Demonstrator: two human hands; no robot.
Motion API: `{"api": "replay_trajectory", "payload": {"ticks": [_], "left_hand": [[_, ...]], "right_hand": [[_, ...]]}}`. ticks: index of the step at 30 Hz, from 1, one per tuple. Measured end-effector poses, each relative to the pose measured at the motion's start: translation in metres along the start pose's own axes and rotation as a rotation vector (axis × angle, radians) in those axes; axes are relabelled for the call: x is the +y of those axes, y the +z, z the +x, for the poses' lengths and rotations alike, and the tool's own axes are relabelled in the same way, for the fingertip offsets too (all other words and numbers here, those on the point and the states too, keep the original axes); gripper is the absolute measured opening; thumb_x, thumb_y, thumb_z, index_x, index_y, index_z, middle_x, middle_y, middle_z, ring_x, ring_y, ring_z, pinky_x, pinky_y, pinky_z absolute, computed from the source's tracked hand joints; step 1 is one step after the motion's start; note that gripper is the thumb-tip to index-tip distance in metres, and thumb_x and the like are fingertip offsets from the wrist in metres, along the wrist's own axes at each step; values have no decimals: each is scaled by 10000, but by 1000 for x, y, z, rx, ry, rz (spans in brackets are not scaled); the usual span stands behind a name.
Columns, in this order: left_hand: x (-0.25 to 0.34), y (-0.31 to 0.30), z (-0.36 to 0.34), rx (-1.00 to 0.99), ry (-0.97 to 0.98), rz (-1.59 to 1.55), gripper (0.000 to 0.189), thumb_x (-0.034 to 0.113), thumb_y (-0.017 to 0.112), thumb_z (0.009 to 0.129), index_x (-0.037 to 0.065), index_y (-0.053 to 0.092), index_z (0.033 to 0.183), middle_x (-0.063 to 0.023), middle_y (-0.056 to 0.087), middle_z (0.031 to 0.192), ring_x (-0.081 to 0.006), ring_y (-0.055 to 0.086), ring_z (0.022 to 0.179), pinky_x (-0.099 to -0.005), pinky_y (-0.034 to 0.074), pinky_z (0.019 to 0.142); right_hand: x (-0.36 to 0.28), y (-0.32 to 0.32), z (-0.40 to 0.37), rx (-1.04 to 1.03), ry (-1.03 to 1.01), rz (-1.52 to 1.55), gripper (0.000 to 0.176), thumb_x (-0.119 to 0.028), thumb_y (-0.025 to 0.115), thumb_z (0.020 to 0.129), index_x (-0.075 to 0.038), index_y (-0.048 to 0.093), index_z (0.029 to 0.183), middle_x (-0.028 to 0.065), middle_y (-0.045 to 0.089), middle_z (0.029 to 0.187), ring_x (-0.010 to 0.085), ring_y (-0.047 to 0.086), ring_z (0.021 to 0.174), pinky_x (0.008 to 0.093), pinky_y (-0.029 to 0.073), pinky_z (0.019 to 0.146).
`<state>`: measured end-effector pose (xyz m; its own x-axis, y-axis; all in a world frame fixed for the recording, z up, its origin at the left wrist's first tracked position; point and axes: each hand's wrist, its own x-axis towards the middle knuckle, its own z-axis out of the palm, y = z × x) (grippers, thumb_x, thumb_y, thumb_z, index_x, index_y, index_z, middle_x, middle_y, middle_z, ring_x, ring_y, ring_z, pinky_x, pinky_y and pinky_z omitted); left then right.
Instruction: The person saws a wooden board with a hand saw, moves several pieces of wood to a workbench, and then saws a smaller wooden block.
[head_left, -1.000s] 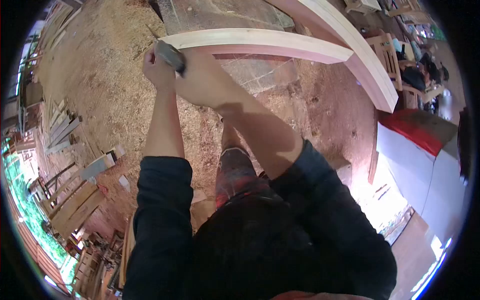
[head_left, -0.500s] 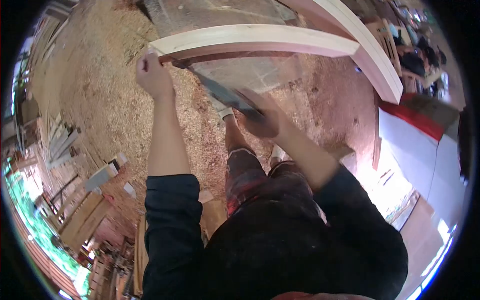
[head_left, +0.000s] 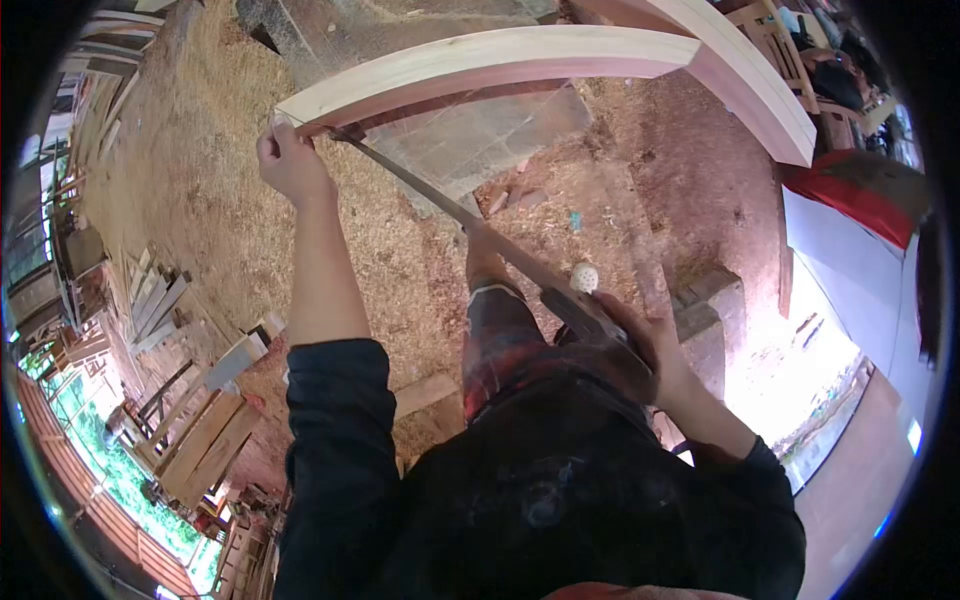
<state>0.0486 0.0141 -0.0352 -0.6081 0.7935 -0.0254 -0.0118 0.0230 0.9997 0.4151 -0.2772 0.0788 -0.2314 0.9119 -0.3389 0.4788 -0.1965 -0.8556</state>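
Pale curved beam point(head_left: 490, 58): laid across the upper view, its right end set against a second beam point(head_left: 752, 92).
Saw point(head_left: 440, 200): slanted between the pale beam's left end and the right hand, its blade seen nearly edge-on.
Right hand point(head_left: 645, 350): wrapped round the saw's handle, which is partly hidden.
Left hand point(head_left: 297, 170): fingers curled at the beam's left end; whether anything is gripped cannot be told.
Floor point(head_left: 400, 290): strewn with shavings.

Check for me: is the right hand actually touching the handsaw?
Touching. The head view shows the right hand closed around the handle end of the handsaw, with no gap between them.
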Motion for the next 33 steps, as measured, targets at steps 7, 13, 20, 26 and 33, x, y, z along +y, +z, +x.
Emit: {"api": "replay_trajectory", "payload": {"ticks": [7, 13, 20, 26, 33], "left_hand": [[3, -1, 1, -19, -1, 19, 258, 217, 596, 1076, -27, 649, 1143, -95, 675, 1065, -163, 649, 925, -318, 530, 800], [6, 2, 2, -43, 91, 57, 275, 236, 621, 1060, -29, 687, 1087, -52, 683, 976, -130, 615, 878, -303, 515, 786], [-23, -13, 14, 1, 76, 112, 198, 192, 628, 1049, -4, 646, 1068, -55, 653, 986, -148, 619, 910, -314, 538, 796], [1, 3, -1, 48, 4, -28, 256, 198, 659, 1037, -49, 701, 1091, -51, 685, 950, -117, 600, 794, -286, 489, 726], [-7, -6, 1, -34, 112, 129, 283, 203, 608, 1072, -57, 673, 1160, -70, 671, 1009, -121, 596, 915, -283, 490, 810]], "right_hand": [[-65, 94, 267, 68, -180, -27, 521, -127, 659, 808, 6, 635, 1311, 268, 718, 1089, 467, 688, 1020, 484, 572, 889], [-80, 80, 218, -15, -83, 64, 521, -128, 691, 829, -23, 618, 1333, 270, 714, 994, 459, 700, 943, 477, 564, 854], [-3, -3, -19, -28, 7, -27, 763, -68, 673, 826, -68, 443, 1554, 223, 719, 1205, 341, 743, 1073, 426, 562, 906], [-12, 87, 214, 25, -238, 52, 586, -136, 686, 796, -22, 585, 1363, 290, 700, 1142, 456, 700, 1019, 473, 561, 878], [-122, 93, 282, -60, -51, 35, 512, -117, 680, 808, 7, 583, 1296, 300, 707, 1038, 494, 679, 1026, 526, 545, 888]]}}
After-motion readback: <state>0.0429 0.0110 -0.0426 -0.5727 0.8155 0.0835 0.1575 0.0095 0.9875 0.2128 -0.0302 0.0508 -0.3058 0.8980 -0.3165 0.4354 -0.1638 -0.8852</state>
